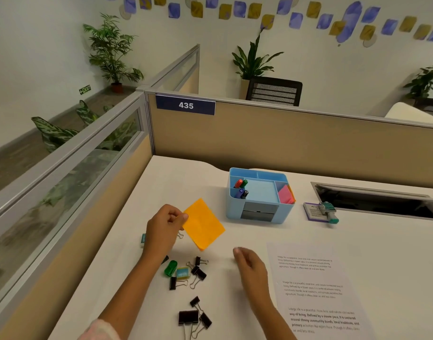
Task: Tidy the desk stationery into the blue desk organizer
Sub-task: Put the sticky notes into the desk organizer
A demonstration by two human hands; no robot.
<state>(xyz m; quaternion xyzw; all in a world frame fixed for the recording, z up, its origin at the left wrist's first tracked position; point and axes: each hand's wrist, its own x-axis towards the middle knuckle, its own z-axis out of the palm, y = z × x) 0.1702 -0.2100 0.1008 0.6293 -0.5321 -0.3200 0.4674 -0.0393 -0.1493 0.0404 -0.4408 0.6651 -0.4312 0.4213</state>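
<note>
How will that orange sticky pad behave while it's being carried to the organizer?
The orange pad, pinched at one corner by the left hand, stays flat, so it's probably fairly stiff and light. Being paper, it may flex or shed sheets if squeezed.

Potted plants [111,47], black mesh chair [274,90], "435" sign [185,105] on beige partition [284,141].
</note>
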